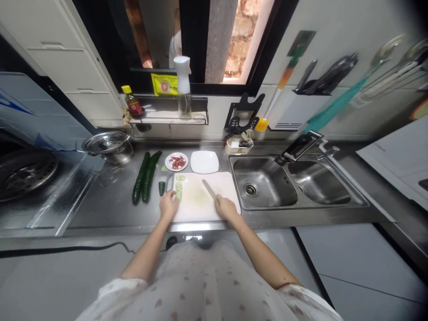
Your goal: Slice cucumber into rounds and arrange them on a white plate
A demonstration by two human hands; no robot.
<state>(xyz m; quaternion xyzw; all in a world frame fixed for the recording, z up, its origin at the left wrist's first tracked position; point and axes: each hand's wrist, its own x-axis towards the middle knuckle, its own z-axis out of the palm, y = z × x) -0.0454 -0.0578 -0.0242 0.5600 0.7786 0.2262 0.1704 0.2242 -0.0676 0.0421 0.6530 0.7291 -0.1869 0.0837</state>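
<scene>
My right hand (225, 207) is wrapped round the handle of a knife (209, 189), its blade pointing up and left over the white cutting board (220, 183). At the board's left edge, my left hand (169, 205) has its fingers bent and touches the lower end of a row of cucumber slices (179, 187). Whether it pinches a slice is too small to tell. A short cucumber piece (162, 188) stands just left of the board's handle. Farther left, two whole cucumbers (146, 178) lie side by side on the steel counter.
Behind the board are a plate of chopped red pieces (176, 162) and a white square plate (204, 162). A double sink (264, 183) with a black faucet (297, 148) lies right. A lidded steel pot (115, 149) and a wok (25, 171) stand left.
</scene>
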